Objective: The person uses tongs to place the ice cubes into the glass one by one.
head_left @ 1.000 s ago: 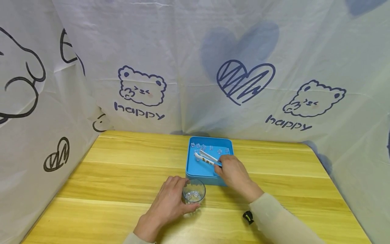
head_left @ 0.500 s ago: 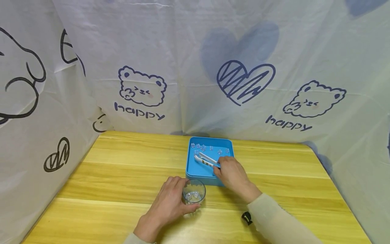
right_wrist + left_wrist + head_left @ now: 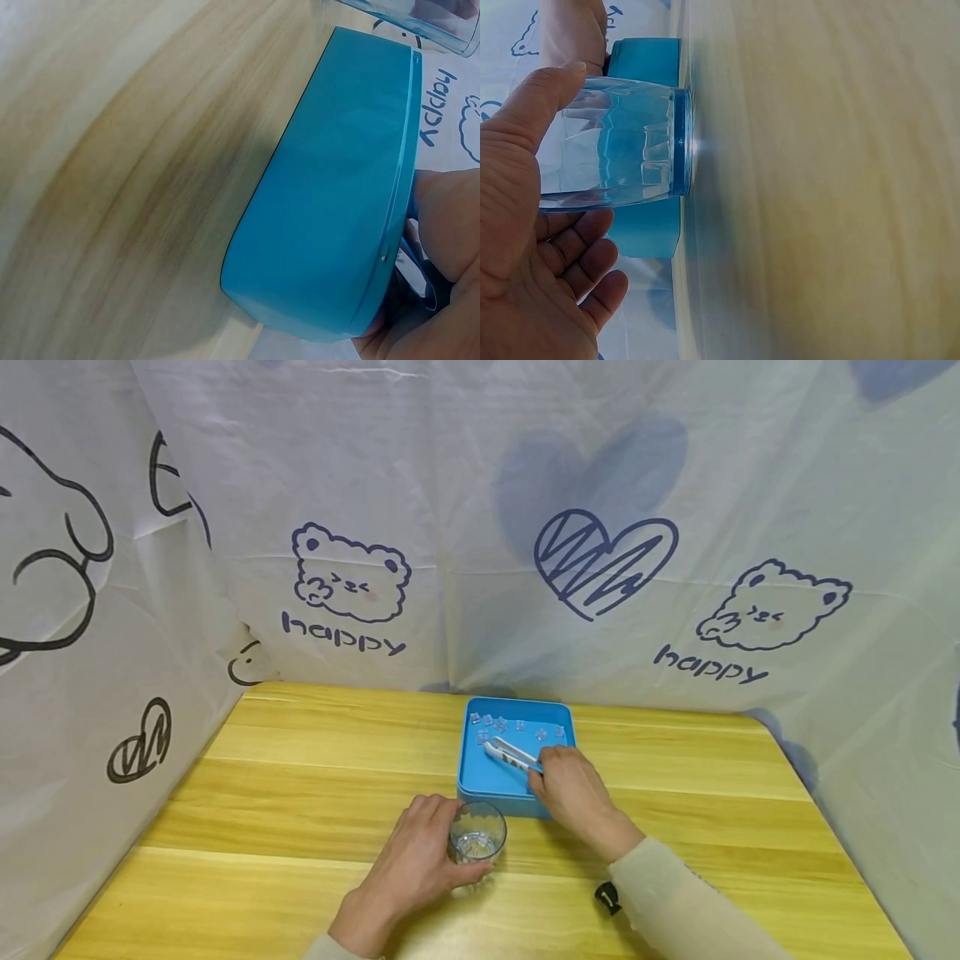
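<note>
My left hand point(image 3: 423, 847) holds a clear drinking glass point(image 3: 477, 831) upright on the table, thumb and fingers around its sides. In the left wrist view the glass point(image 3: 630, 146) shows faceted walls, with the thumb on one side. My right hand point(image 3: 577, 789) grips white-and-blue tongs point(image 3: 513, 753) over a shallow blue box point(image 3: 468, 785). Several small clear cubes point(image 3: 501, 724) lie inside, mostly toward the back. The tongs' tips sit close to one cube point(image 3: 483, 737); whether they pinch anything is too small to tell. The box wall hides the tips in the right wrist view.
A small black object point(image 3: 608, 897) lies on the wooden table point(image 3: 315, 777) beside the right sleeve. A white printed cloth point(image 3: 465, 527) hangs behind the table and along its sides. The glass stands just in front of the box's near left corner.
The tongs' tips have drawn slightly toward me and to the right, and the gap between them looks narrower. My left hand and the glass have stayed in place.
</note>
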Demonstrator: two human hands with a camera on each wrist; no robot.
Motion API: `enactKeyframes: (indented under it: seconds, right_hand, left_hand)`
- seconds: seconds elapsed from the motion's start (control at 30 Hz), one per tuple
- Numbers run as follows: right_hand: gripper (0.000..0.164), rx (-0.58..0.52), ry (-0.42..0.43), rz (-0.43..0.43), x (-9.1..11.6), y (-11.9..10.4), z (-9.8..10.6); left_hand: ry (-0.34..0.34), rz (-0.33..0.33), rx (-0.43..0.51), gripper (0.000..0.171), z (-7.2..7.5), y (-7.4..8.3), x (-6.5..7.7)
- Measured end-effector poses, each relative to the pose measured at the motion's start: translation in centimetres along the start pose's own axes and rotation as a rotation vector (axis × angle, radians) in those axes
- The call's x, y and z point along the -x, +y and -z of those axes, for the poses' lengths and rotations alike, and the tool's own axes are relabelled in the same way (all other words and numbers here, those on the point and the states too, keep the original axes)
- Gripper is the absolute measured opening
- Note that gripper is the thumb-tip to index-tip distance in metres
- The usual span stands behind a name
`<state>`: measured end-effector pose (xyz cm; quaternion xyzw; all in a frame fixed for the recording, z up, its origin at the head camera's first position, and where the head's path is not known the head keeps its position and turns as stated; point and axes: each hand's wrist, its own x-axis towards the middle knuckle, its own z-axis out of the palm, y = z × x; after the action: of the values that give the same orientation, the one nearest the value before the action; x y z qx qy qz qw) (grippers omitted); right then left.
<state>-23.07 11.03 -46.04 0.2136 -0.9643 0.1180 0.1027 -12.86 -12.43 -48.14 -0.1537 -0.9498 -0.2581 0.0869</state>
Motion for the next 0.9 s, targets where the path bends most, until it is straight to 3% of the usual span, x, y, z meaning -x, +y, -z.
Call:
enactKeyframes:
  seconds: [0.9]
  right_hand:
    - [0.024,0.013,0.011,0.039,0.02,-0.02,-0.1]
  left_hand:
    - [0.003,-0.004,-0.005,0.074,0.11,0.1,0.04]
